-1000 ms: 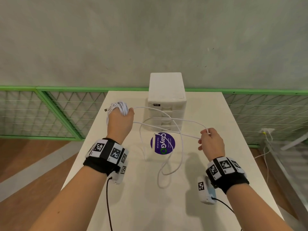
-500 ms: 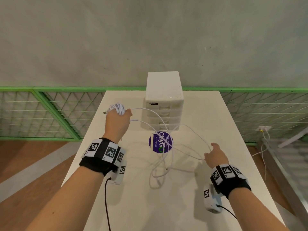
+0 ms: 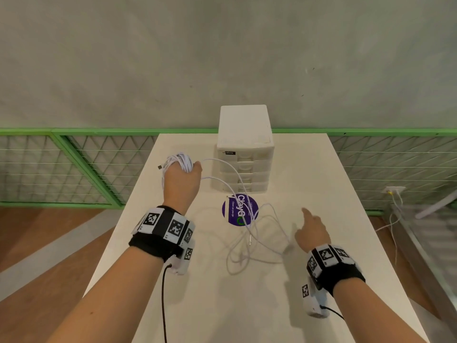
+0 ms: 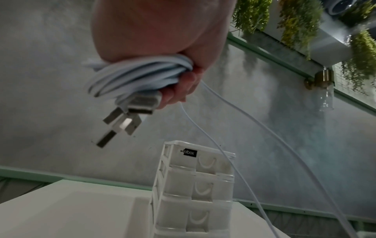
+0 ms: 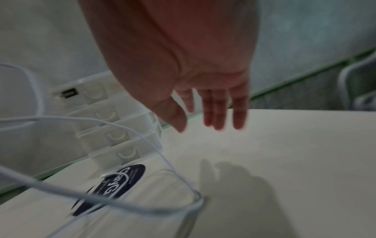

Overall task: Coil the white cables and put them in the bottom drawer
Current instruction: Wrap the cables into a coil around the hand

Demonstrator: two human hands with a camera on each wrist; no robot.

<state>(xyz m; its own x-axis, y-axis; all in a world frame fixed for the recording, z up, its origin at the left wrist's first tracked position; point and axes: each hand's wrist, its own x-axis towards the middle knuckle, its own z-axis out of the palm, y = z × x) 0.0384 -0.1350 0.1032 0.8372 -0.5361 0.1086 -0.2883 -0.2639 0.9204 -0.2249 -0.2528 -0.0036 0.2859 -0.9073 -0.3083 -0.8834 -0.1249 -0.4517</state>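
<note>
We stand at a pale table [image 3: 321,169] against a grey plaster wall [image 3: 148,58], a green mesh railing [image 3: 74,154] alongside and wood floor [image 3: 37,231] below. Our left hand [image 3: 181,180] clutches coiled white cables [image 3: 179,160], strands trailing past the closed drawer unit [image 3: 244,134] and purple sticker [image 3: 239,209] onto the tabletop. Our right hand [image 3: 312,231] hovers empty, fingers loose.

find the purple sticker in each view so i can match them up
Head: the purple sticker lies mid-table, just in front of the drawer unit, with cable strands across it.
Left wrist: not in view; only the drawer unit shows.
Right wrist: lower left, in front of the drawer unit, blurred, under cable.
Shared landmark: the drawer unit.
</note>
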